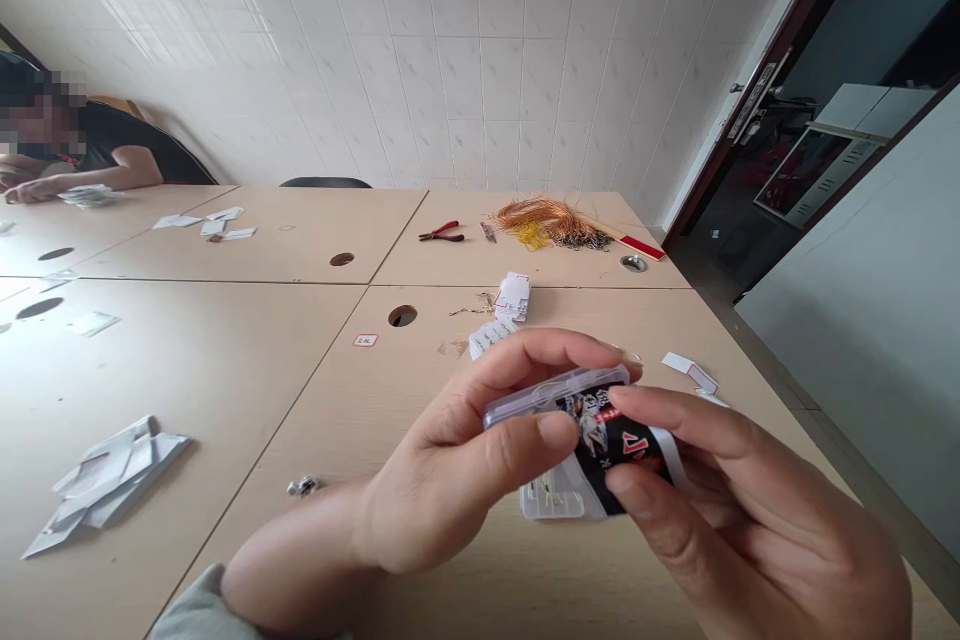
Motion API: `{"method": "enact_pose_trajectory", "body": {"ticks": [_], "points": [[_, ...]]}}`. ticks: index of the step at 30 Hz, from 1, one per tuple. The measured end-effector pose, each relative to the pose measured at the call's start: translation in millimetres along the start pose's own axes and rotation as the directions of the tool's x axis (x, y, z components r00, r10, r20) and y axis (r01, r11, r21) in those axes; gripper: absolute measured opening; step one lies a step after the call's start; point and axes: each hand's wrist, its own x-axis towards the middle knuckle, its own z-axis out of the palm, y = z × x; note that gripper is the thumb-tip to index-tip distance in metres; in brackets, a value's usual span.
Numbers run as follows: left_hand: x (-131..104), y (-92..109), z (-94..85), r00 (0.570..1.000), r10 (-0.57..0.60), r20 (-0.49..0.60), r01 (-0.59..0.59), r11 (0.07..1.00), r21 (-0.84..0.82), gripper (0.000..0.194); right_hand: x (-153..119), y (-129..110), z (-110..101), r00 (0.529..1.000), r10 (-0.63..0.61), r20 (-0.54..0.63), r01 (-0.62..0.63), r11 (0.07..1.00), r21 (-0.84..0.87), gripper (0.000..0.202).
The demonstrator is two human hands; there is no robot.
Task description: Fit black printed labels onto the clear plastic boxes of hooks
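clear plastic case with a black printed label (594, 430): my left hand (480, 440) and right hand (720, 490) grip opposite ends, seemingly to steady it.

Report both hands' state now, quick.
Left hand: closed on the clear plastic case, thumb on top.
Right hand: pinching the case's black label between thumb and fingers.

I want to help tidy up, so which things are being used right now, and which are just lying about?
Being used:
- clear plastic box, held in the left hand and right hand
- black label on it

Probably just lying about:
- red-handled pliers
- copper-coloured strands
- yellow strands
- white packets
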Motion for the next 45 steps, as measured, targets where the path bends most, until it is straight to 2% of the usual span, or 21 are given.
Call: {"method": "enact_pose_trajectory", "body": {"ticks": [35, 45], "points": [[-2.3, 0.8, 0.7, 1.0, -0.013, -0.019, 0.013, 1.0, 0.024, 0.024, -0.7, -1.1, -0.4, 1.0, -0.018, 0.007, 0.018, 1.0, -0.009, 0.032], [-1.2, 1.3, 0.8, 1.0, -0.006, -0.022, 0.007, 1.0, 0.018, 0.025, -1.2, -3.8, 0.4, 1.0, 0.015, -0.023, -0.015, 1.0, 0.018, 0.033]]}}
